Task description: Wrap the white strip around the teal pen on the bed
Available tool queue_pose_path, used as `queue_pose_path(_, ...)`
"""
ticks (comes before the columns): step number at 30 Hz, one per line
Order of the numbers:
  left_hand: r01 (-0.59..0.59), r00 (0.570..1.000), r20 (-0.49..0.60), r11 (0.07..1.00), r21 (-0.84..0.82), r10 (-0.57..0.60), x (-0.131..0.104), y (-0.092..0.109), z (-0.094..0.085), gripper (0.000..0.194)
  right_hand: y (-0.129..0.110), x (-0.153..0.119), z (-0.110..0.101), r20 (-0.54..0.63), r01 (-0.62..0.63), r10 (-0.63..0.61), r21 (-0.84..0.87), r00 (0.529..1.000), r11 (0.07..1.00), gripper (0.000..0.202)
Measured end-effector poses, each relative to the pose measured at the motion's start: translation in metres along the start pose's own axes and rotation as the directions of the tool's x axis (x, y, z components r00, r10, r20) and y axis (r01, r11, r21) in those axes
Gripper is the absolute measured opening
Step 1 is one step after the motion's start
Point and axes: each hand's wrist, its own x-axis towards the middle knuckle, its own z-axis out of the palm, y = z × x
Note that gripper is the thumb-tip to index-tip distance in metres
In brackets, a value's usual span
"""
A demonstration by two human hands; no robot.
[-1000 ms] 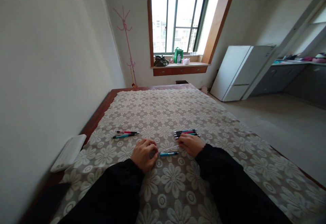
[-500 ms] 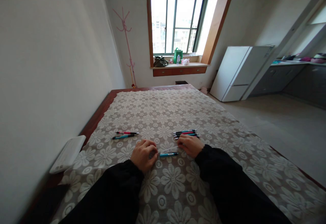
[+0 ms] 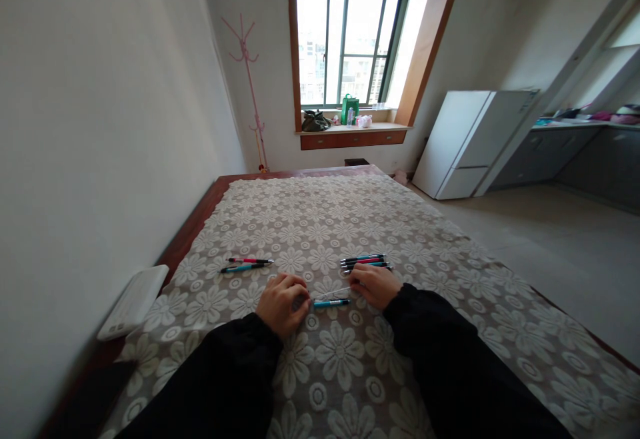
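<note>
both hands [image 3: 327,296] on floral cloth [image 3: 345,226], blue pen [image 3: 331,303] between

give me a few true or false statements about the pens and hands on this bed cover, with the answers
1. A blue pen lies on the flowered cover between the two hands. True.
2. The left hand is lifted high above the cover. False: it rests on the cover at the pen's left end.
3. A bunch of pens lies just beyond the right hand. True.
4. The two pens on the left are both green. False: one is red, one blue.
5. A white flat object lies at the bed's left edge. True.
</note>
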Motion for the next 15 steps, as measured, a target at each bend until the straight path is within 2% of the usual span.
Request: queue_pose_path(15, 0.002, 1.0, -0.017, 1.0, -0.007, -0.002, 0.0006, -0.0023, 0.0022, 0.007, 0.0018, 0.0008, 0.0, 0.001, 0.008, -0.008, 0.019, 1.0, 1.0, 0.009)
